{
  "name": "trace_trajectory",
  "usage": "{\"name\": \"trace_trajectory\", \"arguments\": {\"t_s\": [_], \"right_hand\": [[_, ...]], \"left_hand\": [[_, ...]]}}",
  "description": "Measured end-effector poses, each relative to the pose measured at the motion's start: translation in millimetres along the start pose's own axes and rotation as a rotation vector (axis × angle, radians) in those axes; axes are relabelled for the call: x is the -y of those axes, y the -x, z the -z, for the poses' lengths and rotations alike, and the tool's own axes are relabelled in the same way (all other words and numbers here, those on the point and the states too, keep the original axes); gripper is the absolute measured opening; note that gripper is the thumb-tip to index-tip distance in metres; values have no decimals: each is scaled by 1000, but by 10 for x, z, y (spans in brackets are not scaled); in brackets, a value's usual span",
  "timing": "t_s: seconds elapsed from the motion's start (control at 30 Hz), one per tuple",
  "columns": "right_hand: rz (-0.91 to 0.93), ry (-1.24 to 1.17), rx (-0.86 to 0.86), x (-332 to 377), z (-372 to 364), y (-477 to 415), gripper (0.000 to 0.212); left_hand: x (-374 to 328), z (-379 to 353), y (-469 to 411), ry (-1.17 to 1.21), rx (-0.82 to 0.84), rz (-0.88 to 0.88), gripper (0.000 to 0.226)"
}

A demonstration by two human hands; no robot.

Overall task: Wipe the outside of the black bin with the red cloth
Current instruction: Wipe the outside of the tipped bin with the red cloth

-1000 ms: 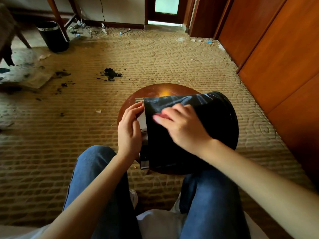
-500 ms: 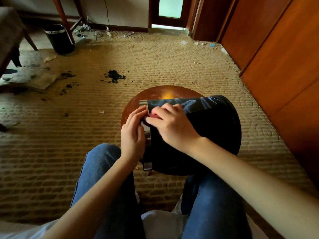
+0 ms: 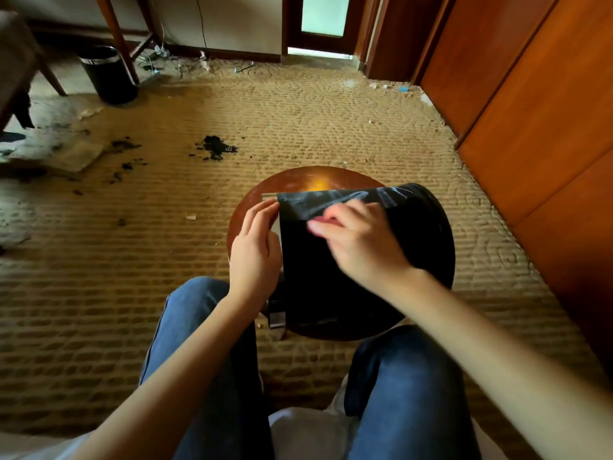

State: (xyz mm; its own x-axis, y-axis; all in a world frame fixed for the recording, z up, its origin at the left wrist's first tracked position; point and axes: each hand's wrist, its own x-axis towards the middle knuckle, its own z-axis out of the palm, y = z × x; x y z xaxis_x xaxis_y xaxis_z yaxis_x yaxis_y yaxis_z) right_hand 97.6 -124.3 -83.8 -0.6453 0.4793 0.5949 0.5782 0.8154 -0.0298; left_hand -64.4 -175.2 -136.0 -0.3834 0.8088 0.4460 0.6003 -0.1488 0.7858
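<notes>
L fingers (image 3: 265, 210): hold black bin (image 3: 331, 277) rim | R fingers (image 3: 345, 214): pinch red cloth (image 3: 323, 220)

No readable text, label, brand, number or sign anywhere in view. Black bin (image 3: 335, 260) under fingers (image 3: 318, 227): bare surface, only glare. Nothing legible on second bin (image 3: 106, 74) far beyond fingertips either.

1. A round wooden table (image 3: 298, 184) is set on the patterned carpet (image 3: 331, 121); a black bin (image 3: 331, 277) is laid on its side on the tabletop (silver-rimmed mouth turned left).
2. Dark debris (image 3: 215, 147) is scattered on the carpet beyond the table, and a pale scrap (image 3: 190, 217) lies nearer.
3. A second black bin (image 3: 107, 74) is stood upright at far left, near loose cables (image 3: 159, 58).
</notes>
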Motion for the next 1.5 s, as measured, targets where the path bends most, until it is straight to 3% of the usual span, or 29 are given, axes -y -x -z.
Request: {"name": "trace_trajectory", "arguments": {"t_s": [0.1,0.2,0.37,0.43,0.5,0.6,0.73,0.9,1.0,1.13,1.27,1.4,1.5], "right_hand": [[31,-29,53,350,-166,-241,28],[-9,-57,62,90,-14,-45,26],[-298,86,115,-934,569,527,30],[-395,123,111,-994,631,586,28],[-403,90,68,-722,487,481,27],[-244,-42,3,16,117,135,28],[-158,-41,70,482,-36,2,25],[-516,159,70,-597,502,488,30],[-689,220,84,-732,620,571,27],[-486,176,-5,23,209,354,26],[-284,86,38,714,-64,52,18],[-379,105,51,19,194,218,28],[-645,245,106,-696,558,448,30]], "left_hand": [[10,41,-4,-26,8,-18,43],[18,77,-53,-84,47,-45,44],[1,55,-106,-59,91,54,52],[-17,51,-76,-43,80,51,52],[-52,56,-50,-40,63,45,50],[-82,71,-54,-67,46,27,44],[-20,83,-57,-106,73,14,48],[15,113,-30,-71,107,32,44],[-23,118,-16,-83,73,28,43],[-68,81,-3,-94,65,77,49],[-64,96,-48,-222,129,100,51],[-41,118,-94,-216,143,91,43],[-63,99,-77,-141,113,104,38]]}}
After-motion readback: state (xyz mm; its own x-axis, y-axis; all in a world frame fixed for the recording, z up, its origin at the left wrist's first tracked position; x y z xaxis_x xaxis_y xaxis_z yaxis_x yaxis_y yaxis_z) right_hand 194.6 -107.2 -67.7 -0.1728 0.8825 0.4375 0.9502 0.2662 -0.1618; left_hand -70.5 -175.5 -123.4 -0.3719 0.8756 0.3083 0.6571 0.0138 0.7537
